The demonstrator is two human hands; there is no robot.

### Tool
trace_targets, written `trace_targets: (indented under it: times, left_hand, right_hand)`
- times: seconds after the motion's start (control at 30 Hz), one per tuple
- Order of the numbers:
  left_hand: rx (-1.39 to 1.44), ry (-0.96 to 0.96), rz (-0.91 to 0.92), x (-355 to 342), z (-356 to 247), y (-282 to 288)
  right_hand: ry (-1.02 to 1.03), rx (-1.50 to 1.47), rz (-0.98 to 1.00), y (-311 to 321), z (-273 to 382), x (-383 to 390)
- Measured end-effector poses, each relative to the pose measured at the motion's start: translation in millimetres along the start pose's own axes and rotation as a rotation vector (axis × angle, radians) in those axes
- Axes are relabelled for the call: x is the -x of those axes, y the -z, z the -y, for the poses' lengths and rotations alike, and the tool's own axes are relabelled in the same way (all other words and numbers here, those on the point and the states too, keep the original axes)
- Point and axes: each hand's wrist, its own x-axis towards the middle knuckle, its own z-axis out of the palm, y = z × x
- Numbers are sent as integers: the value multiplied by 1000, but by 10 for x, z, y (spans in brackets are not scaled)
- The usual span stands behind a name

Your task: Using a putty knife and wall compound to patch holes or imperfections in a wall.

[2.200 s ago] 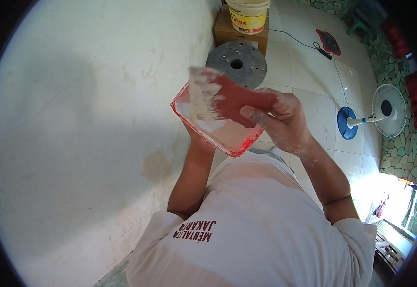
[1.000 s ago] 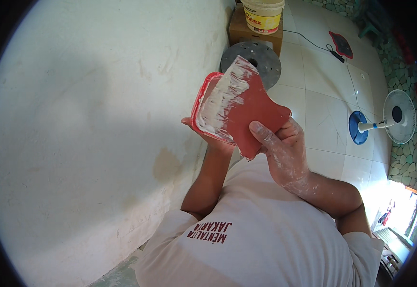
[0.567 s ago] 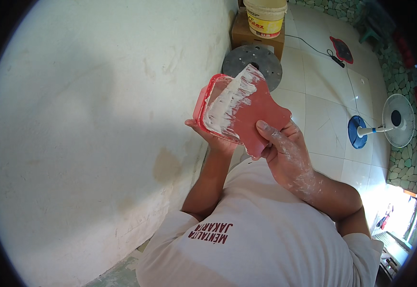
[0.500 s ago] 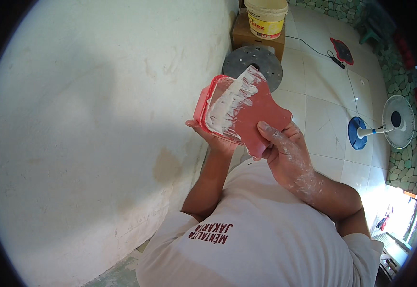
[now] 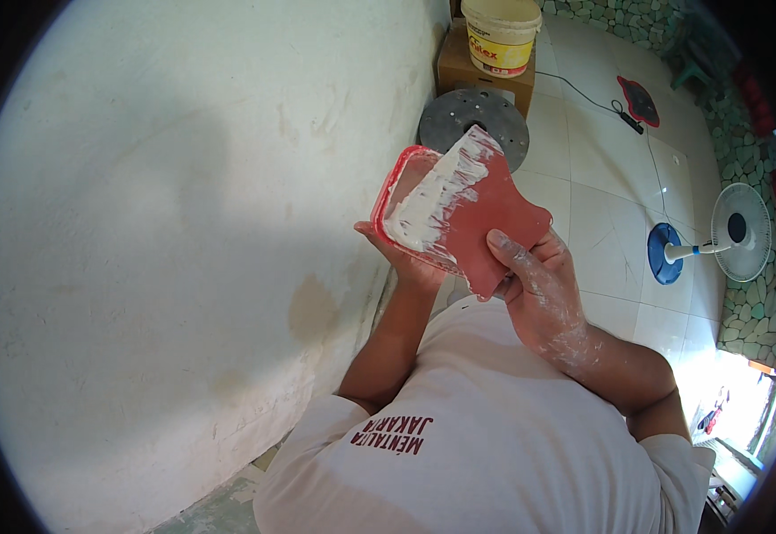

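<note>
A flat red plastic putty spreader (image 5: 495, 209) with a wavy back edge is gripped in my right hand (image 5: 544, 294), thumb on top and fingers beneath. Thick white putty (image 5: 428, 205) coats its front edge in a rough band. The spreader lies tilted over a red rectangular tub (image 5: 382, 189), covering much of its opening. Putty smears the tub's rim. My left hand (image 5: 410, 265) supports the tub from below, its fingers mostly hidden under it. White residue marks my right hand and wrist.
A pale, stained wall (image 5: 183, 249) rises close on the left. Ahead stand a round grey perforated disc (image 5: 459, 116), a cardboard box (image 5: 455, 67) and a white-and-yellow bucket (image 5: 499, 40). On the right are a fan (image 5: 664, 254), a cable and a red-and-black object (image 5: 640, 100) on the tiles.
The tub and spreader have shifted slightly right and down in the picture with both hands. The tub's outer side shows less now. Both grips stay the same.
</note>
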Motion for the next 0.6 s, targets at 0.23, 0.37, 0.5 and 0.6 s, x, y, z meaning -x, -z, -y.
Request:
trace_targets:
  times: [0.23,0.37,0.5,0.6]
  left_hand:
    - [227,-64,208,-95,144,245]
    - [137,-2,-58,-113,210,322]
    - [138,20,-58,-154,291,376]
    - [155,55,20,-243,389,334]
  right_hand:
    - [-49,-91,-1,81,-63,-92]
    - [46,-55,-60,138,6,-142]
    - [136,223,-48,237,147,-200]
    - [242,303,-5,254,217,-205]
